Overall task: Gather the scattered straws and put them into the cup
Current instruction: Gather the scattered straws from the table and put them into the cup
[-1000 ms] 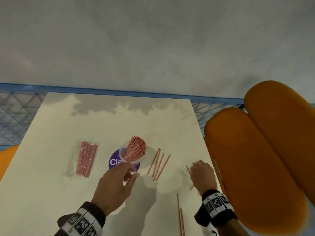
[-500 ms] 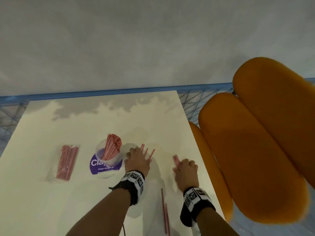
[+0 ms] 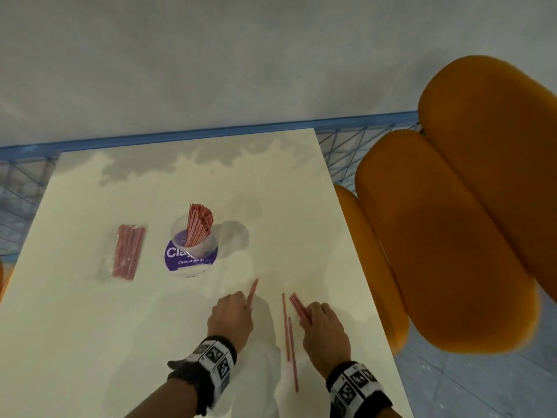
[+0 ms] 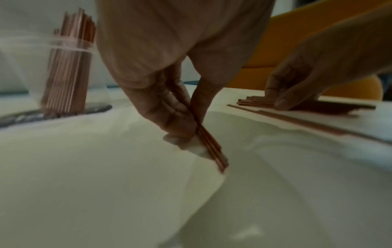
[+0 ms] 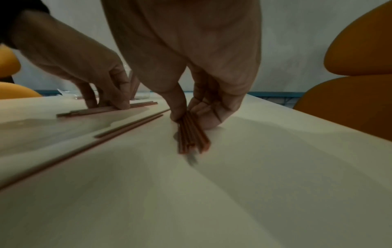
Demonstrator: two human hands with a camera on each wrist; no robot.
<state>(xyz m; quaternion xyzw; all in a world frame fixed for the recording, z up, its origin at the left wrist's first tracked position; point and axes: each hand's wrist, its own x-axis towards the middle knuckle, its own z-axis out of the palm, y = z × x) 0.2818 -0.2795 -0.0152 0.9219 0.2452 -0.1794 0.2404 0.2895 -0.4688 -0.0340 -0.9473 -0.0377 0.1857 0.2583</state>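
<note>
A clear cup (image 3: pixel 194 236) packed with pink straws stands on a purple sticker at the table's middle. My left hand (image 3: pixel 241 300) pinches a few pink straws (image 4: pixel 212 149) between thumb and fingers, their ends low over the table, to the front right of the cup (image 4: pixel 67 67). Further right, my right hand (image 3: pixel 310 312) grips a small bundle of straws (image 5: pixel 191 134) against the tabletop. Two loose straws (image 3: pixel 289 342) lie end to end between the hands, also seen as loose straws (image 5: pixel 127 125) in the right wrist view.
A sealed packet of pink straws (image 3: pixel 128 256) lies left of the cup. The white table (image 3: pixel 90 342) ends close to the right hand, where orange cushioned seats (image 3: pixel 452 236) stand. A blue rail (image 3: pixel 180 135) runs behind the table.
My left hand left the cup, went to the straws beside it and gathered them into a pinch. My right hand closed round its own straws. Both hands now sit nearer me.
</note>
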